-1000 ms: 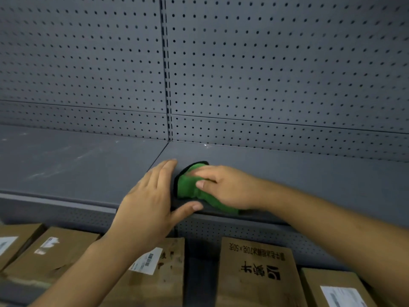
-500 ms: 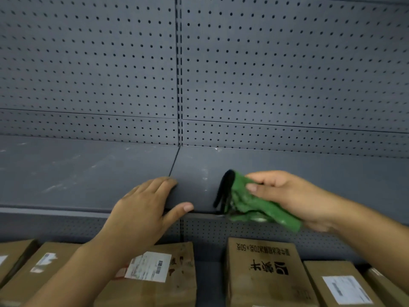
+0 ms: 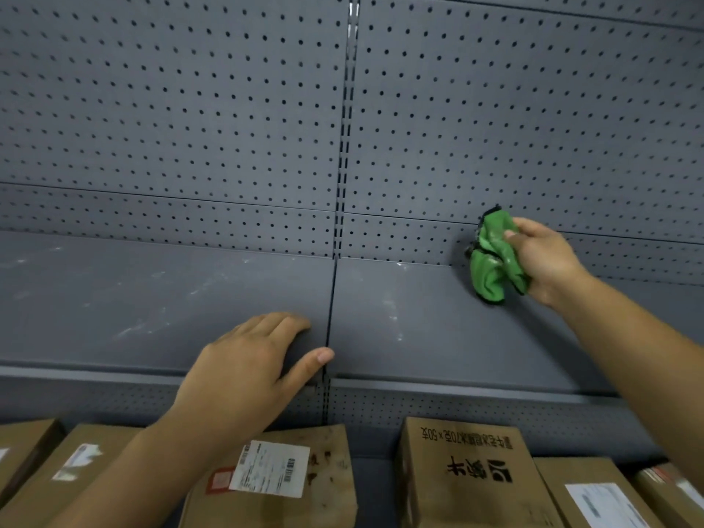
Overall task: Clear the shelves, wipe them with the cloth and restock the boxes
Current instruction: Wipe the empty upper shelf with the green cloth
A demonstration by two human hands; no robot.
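A: Where's the crumpled green cloth (image 3: pixel 493 261)?
B: Gripped, bunched, by the right hand (image 3: pixel 544 261), over the back of the grey metal shelf (image 3: pixel 476 344). The left hand (image 3: pixel 251 367) lies flat, fingers relaxed, on the front edge (a brace, probably).
A: Advice?
B: Flatten it, then press across those pale smears (image 3: pixel 392 318).

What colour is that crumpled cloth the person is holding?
The crumpled green cloth is bright green with a dark edge; seen in the head view.

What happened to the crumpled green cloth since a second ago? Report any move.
Yes. The crumpled green cloth went right and back, from the grey shelf seam toward the perforated back panel.
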